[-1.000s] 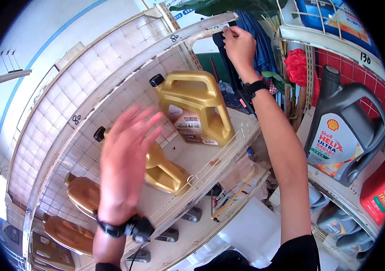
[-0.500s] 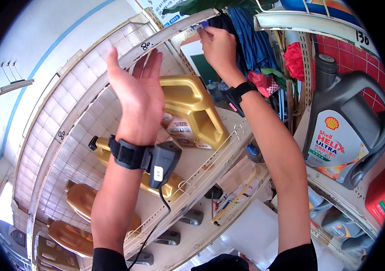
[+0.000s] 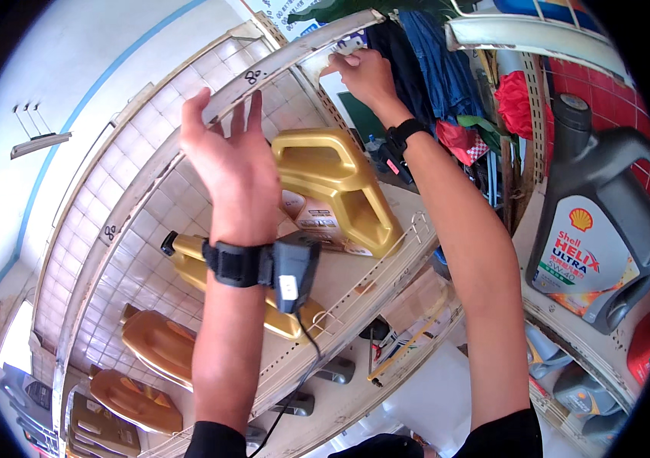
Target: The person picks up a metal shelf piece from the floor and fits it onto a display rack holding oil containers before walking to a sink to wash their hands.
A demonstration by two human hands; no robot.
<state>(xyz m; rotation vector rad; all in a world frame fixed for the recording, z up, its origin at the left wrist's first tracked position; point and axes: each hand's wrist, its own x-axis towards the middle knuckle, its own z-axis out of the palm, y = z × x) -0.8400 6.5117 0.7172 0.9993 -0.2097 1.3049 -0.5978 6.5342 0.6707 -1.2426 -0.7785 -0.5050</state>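
My left hand [image 3: 233,156] is raised in front of the upper shelf rail [image 3: 214,99], its fingers spread and nothing in its palm. Its fingertips overlap the rail's lower edge; contact is unclear. Up at the far end of that rail, my right hand [image 3: 369,76] has its fingers curled together, and what they pinch, if anything, is too small to make out. A small purple and white patch [image 3: 352,43] shows just above those fingers. Behind my left hand, a gold oil jug [image 3: 340,187] stands on the shelf board, with another gold jug [image 3: 195,256] partly hidden by my forearm.
Brown-gold jugs [image 3: 159,347] line the shelf to the left. A wire guard [image 3: 416,223] edges the board. To the right, a large grey oil jug [image 3: 580,237] stands on another rack. Dark and blue clothes [image 3: 432,69] hang behind my right hand, beside red cloth flowers [image 3: 513,104].
The view has shifted slightly, so the shelves sit further right. My right hand has drawn a little down from the rail's end. My left hand stays open, its fingers bent somewhat more.
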